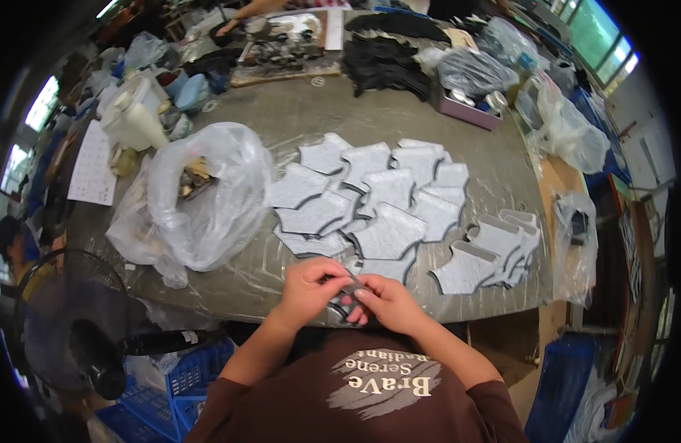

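Close to the table's front edge, my left hand (311,289) and my right hand (388,299) meet in front of my body. Their fingers are pinched together on a small grey cut piece (354,279) with a dark edge, mostly hidden by the fingers. Just beyond them lies a loose pile of similar pale grey cut pieces (388,230), flat shapes with curved notches and dark edges, overlapping one another. To the right, more grey pieces (466,269) lie fanned out in an overlapping row.
A clear plastic bag (241,221) with its rim rolled open stands left on the grey table (296,111). Behind it are a white jug (137,122) and a white sheet (91,166). Black pieces (385,66) and a pink box (470,112) sit far back. A fan (97,354) stands lower left.
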Demonstrator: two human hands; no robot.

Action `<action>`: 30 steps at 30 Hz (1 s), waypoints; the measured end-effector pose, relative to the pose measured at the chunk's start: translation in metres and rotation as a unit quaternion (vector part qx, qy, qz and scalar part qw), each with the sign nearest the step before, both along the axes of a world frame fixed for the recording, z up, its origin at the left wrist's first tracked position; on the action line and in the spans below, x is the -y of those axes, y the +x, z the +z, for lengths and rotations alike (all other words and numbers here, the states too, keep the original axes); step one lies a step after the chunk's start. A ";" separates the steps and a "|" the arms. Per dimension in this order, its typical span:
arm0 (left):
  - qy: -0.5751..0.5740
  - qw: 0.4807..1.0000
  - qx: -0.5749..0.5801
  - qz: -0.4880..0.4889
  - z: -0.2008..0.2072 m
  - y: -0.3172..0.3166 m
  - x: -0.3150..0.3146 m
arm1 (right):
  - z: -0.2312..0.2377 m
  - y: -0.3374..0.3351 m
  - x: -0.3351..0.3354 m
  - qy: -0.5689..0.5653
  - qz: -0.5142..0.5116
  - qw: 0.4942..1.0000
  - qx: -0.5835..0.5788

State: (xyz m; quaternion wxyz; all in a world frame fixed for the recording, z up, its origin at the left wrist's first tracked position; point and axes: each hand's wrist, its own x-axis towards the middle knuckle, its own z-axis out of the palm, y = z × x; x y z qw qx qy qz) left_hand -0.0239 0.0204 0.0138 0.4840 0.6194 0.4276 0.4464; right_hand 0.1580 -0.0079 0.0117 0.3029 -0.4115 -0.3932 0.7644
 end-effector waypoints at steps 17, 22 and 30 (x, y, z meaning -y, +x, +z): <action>-0.064 0.877 -0.316 0.356 0.018 -0.257 -0.192 | 0.002 -0.014 -0.009 -0.013 0.038 0.999 -0.035; 0.018 0.863 -0.444 0.240 0.069 -0.271 -0.203 | -0.003 -0.013 -0.009 -0.022 0.038 0.997 -0.061; 0.007 0.700 -0.631 0.333 0.011 -0.228 -0.185 | -0.003 -0.013 -0.008 -0.047 0.043 0.996 -0.060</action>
